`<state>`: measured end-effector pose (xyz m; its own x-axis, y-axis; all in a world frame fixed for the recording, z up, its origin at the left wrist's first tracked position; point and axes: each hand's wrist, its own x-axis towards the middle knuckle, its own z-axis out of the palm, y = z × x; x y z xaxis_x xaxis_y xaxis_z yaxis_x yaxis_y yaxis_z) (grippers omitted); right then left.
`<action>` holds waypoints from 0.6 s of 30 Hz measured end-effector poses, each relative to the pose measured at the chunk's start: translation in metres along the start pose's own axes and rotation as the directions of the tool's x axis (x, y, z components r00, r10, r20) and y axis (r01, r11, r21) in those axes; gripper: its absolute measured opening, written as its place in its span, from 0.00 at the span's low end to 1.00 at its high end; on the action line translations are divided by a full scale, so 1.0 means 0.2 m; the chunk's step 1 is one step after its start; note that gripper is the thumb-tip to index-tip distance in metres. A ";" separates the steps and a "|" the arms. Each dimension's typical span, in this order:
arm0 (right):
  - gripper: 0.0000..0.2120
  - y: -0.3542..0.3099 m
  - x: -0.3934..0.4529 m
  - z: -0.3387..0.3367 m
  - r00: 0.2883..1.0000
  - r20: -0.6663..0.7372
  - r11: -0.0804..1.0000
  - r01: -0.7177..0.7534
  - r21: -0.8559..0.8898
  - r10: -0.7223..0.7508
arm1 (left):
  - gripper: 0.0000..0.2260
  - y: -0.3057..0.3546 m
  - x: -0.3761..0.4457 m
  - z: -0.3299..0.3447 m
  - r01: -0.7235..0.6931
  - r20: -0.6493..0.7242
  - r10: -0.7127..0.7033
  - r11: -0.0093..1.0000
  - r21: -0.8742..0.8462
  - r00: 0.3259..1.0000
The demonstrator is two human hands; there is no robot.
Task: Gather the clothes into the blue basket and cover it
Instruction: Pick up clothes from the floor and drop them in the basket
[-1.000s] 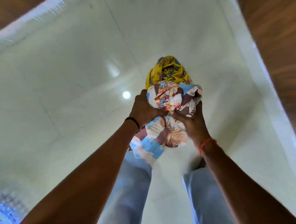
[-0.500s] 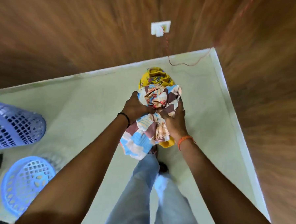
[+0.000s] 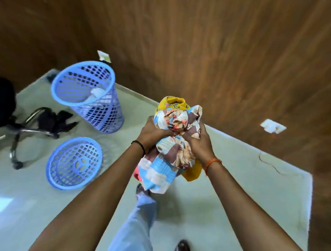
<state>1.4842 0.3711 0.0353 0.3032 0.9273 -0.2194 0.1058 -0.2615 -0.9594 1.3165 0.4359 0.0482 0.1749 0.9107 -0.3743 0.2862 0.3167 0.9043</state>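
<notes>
A bundle of clothes (image 3: 170, 156), patterned in blue, white and brown with a yellow piece behind it, hangs in front of me at the frame's centre. My left hand (image 3: 152, 132) grips its left side and my right hand (image 3: 197, 144) grips its right side. The tall blue mesh basket (image 3: 104, 110) stands on the pale floor to the upper left, open and tilted in view, with a small white item inside. Its round blue mesh lid (image 3: 62, 177) lies flat on the floor below it, left of my arms.
A dark garment (image 3: 53, 119) lies on the floor beside the basket, next to the chrome base of an office chair (image 3: 16, 134). Wood-panelled walls (image 3: 222, 51) enclose the corner. A thin cord (image 3: 270, 165) trails on the floor at right. My legs (image 3: 134, 223) stand below.
The view has swung left, bringing the basket and lid from the left edge toward the middle. Both hands keep the same grip on the bundle. The chair and dark garment have appeared.
</notes>
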 end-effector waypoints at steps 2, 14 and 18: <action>0.31 -0.11 0.14 0.22 0.999 0.048 1.000 0.021 -0.021 -0.020 | 0.35 0.02 0.07 -0.22 -0.009 -0.052 0.002 0.993 -0.118 0.999; 0.27 -0.62 1.01 1.75 0.961 0.275 1.000 0.019 -0.021 -0.012 | 0.30 0.04 0.83 -1.71 -0.060 -0.323 -0.032 0.960 -0.273 0.946; 0.30 -0.68 1.28 2.10 0.948 0.316 0.999 -0.035 -0.028 0.042 | 0.36 0.01 1.07 -2.02 -0.039 -0.403 -0.077 0.962 -0.271 0.912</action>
<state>1.1491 0.7569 0.0345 -0.0078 0.9526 -0.3042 0.1213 -0.3011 -0.9459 0.9739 0.7385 0.0532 -0.2421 0.9131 -0.3280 0.0129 0.3410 0.9400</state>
